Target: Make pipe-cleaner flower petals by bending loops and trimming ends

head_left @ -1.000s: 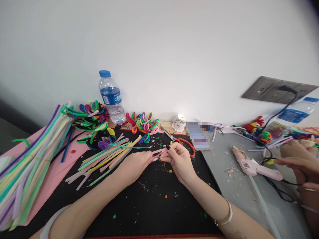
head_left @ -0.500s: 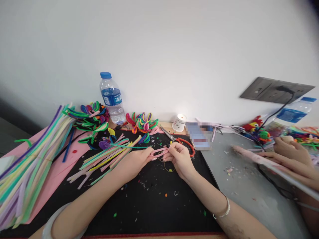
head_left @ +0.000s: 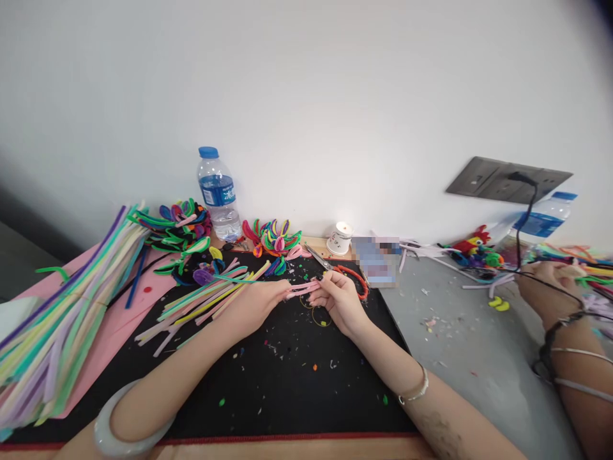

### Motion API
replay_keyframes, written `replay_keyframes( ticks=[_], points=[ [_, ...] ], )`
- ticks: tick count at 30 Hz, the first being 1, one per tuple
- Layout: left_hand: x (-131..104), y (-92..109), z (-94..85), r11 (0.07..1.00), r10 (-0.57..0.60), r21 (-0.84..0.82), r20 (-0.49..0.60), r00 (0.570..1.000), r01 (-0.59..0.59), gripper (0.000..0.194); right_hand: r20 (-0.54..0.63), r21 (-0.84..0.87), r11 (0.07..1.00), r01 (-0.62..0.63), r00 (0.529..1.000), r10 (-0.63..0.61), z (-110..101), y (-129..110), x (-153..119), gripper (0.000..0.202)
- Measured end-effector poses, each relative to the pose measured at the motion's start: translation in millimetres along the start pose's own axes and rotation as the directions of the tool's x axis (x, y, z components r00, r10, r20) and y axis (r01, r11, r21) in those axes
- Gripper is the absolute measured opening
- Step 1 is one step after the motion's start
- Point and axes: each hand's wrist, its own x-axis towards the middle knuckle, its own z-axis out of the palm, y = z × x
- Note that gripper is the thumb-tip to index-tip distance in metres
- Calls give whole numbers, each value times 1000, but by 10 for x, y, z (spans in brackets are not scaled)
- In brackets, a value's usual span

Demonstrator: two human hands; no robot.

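At the far left, a tied bundle of long pastel, green and purple fuzzy stems (head_left: 71, 332) lies across a flat pink sheet (head_left: 160, 287). Just right of its far end sits a cluster of looped multicoloured fuzzy petals (head_left: 177, 230), beside an upright clear plastic bottle with a blue cap and label (head_left: 220, 198). Nearer, a loose pile of shorter pastel stems (head_left: 201, 313) rests on a black mat with a red edge (head_left: 287, 402), partly behind the left hand (head_left: 258, 303). That hand pinches one end of a pale pink fuzzy strip (head_left: 301, 289), which runs in two strands above the mat's middle. The right hand (head_left: 340, 300) pinches the other end between thumb and fingers. Behind it lie orange-handled metal scissors (head_left: 320, 258), near a small white paper cup (head_left: 340, 239). At the far right, a co-worker's hand (head_left: 546, 287) is over the grey tabletop (head_left: 450, 338); its grip I cannot tell.
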Motion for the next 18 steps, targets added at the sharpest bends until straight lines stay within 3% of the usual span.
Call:
replay_keyframes(
  ticks=[8,14,18],
  points=[
    [-8,119,-84,964,-83,-252,3,997,81,27,100,15,999,-43,994,41,-20,-27,7,27],
    [26,-14,31,847,-218,-494,17,976,198,33,74,-169,984,63,996,-51,41,12,-18,30],
    [47,-76,75,774,-275,-590,14,961,231,34,70,-371,915,159,987,-143,83,22,-53,29]
  ],
)
